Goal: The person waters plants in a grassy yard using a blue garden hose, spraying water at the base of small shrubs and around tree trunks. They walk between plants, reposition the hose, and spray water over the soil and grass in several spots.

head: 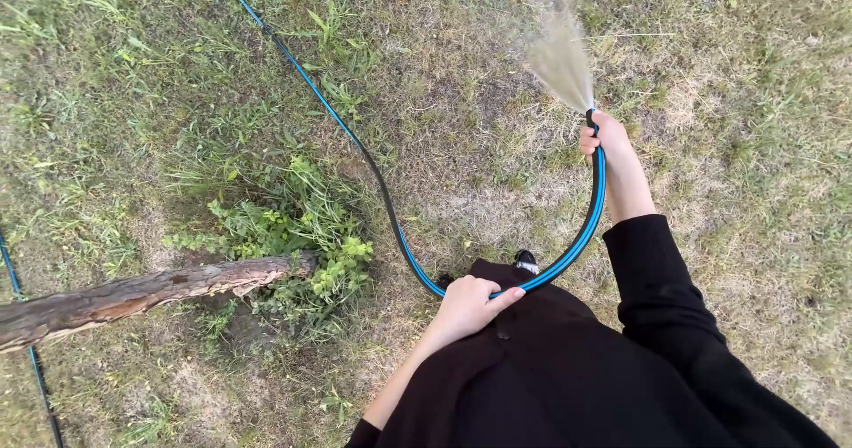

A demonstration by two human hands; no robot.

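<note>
1. Right hand point(606, 139): closed round the hose point(390, 213) at its spraying end, 1 o'clock; keep that grip steady.
2. Left hand point(468, 306): fingers curled over the hose loop, 6 o'clock; feed slack gently.
3. Spray point(557, 53): fans toward 12 o'clock.
4. Ground: patchy dry grass point(737, 146); log point(133, 297) and weeds point(293, 222) at 9 o'clock.

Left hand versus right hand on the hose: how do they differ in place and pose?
The right hand is stretched forward, its grip closed around the hose at the end where the water spray leaves; the left hand sits close to the body, fingers curled, with the hose passing at its fingertips. The right sleeve reaches the forearm; the left forearm is bare. Both hands are bare and meet the same blue-and-black hose.
</note>
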